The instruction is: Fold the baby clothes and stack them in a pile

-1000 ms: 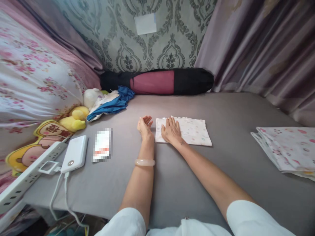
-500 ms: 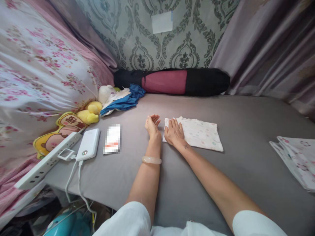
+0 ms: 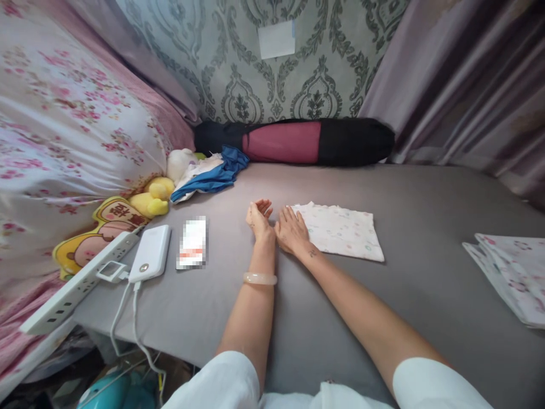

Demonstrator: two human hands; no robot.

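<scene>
A folded white cloth [image 3: 340,230] with a small pastel print lies flat on the grey sheet [image 3: 409,272]. My right hand [image 3: 293,230] rests palm down over the cloth's left edge, its fingers stretched out and hiding that edge. Just left of it, my left hand [image 3: 259,218] stands on its side, palm turned toward the right hand and fingers loosely extended. Nothing is in the left hand, and it does not touch the cloth. A pale bangle [image 3: 260,278] circles my left forearm.
On the left lie a phone-shaped item [image 3: 192,243] with a blurred face, a white power bank [image 3: 150,253], a power strip [image 3: 79,289] and plush toys [image 3: 149,199]. Blue clothing [image 3: 213,179] and a long black-and-red bag [image 3: 283,142] lie behind. Another folded cloth [image 3: 511,272] sits at right.
My right hand has slid left across the cloth to its left edge, closer to my left hand. The left hand stays nearly in place. The whole view has shifted slightly.
</scene>
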